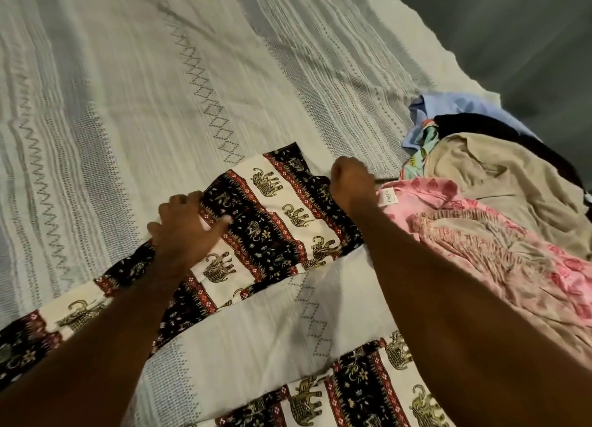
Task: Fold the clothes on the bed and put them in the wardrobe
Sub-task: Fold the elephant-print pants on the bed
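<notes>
Elephant-print trousers (275, 215) run 7-to-1 o'clock btwn hands. Left hand (185, 228) w/ fingers straight, pressing cloth; right hand (352, 183) clenched, pinching far end at 1 o'clock.

Beyond the fingers of the left hand (184, 226), and to their left, the white bedspread (134, 90) lies bare and flat, giving wide room to pass. Just right of the right hand (352, 183), nearly touching its knuckles, a heap of clothes blocks the way: a pink garment (474, 234), a beige garment (499, 183), with dark and blue cloth behind. Under both hands spreads the elephant-print garment (275, 221).
</notes>
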`<state>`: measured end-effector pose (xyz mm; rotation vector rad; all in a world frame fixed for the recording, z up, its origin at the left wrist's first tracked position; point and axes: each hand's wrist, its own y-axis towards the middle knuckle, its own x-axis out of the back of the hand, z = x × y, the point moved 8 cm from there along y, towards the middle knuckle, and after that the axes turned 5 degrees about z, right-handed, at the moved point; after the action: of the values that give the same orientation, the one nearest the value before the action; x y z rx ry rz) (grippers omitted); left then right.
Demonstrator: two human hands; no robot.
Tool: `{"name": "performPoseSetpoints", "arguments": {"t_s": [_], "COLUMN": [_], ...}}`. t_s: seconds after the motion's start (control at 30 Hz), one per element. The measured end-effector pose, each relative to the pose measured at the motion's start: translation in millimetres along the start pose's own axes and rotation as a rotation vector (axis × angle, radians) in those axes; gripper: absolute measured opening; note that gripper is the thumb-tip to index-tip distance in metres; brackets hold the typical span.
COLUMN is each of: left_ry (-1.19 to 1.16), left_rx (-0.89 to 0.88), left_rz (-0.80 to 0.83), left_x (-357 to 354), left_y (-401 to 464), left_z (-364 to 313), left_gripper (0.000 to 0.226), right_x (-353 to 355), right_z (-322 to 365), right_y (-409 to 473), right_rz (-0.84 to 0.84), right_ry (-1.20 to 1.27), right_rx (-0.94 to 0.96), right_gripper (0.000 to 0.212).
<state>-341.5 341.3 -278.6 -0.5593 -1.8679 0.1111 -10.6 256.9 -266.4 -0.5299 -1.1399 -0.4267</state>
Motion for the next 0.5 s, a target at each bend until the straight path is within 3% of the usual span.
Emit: {"name": "performPoseSetpoints", "arguments": {"t_s": [0.07, 0.13, 0.23, 0.37, 0.5], "left_ry": [0.056, 0.138, 0.095, 0.024, -0.289], "left_rx": [0.14, 0.201, 0.16, -0.007, 0.028], "left_rz": [-0.108, -0.055, 0.085, 0.163, 0.063], "left_x": [16, 20, 20, 17, 44], "left_y": [1, 0, -4, -4, 4], "left_z": [36, 69, 100, 105, 119], "left_gripper": [0.05, 0.042, 0.024, 0.009, 0.017], "right_x": [-15, -29, -46, -49, -24], "right_z": [26, 48, 67, 57, 66], "right_y": [13, 24, 36, 48, 66], "right_rz": [0.115, 0.197, 0.257, 0.305, 0.1], "right_ry": [0.141, 0.09, 0.058, -0.01, 0.167], "right_rx": [-0.012, -0.019, -0.095, -0.218, -0.206], "right_gripper": [0.027, 0.043, 0.055, 0.05, 0.03]}}
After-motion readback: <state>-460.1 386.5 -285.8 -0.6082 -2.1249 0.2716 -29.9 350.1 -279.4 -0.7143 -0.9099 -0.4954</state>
